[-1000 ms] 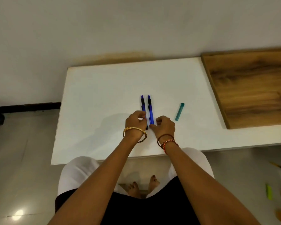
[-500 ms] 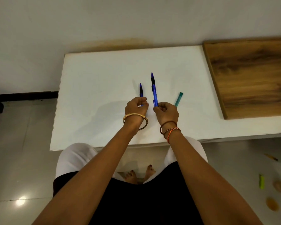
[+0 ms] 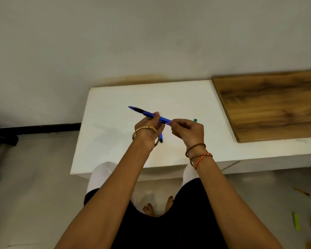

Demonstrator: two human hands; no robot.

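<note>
Tilting blue pen (image 3: 164,119) from upright to level over bench (image 3: 106,141), tip far-left; left hand (image 3: 147,128) quit second pen (image 3: 161,138), its grip and right hand (image 3: 188,131) grip now pinching blue pen.

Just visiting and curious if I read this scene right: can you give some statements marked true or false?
The left hand and right hand both hold one blue pen. True.
That pen stands upright. False: it is held slanted, nearly level.
A second blue pen lies on the white table, partly under the left hand. True.
The wooden board lies at the table's left end. False: it is at the right end.
</note>
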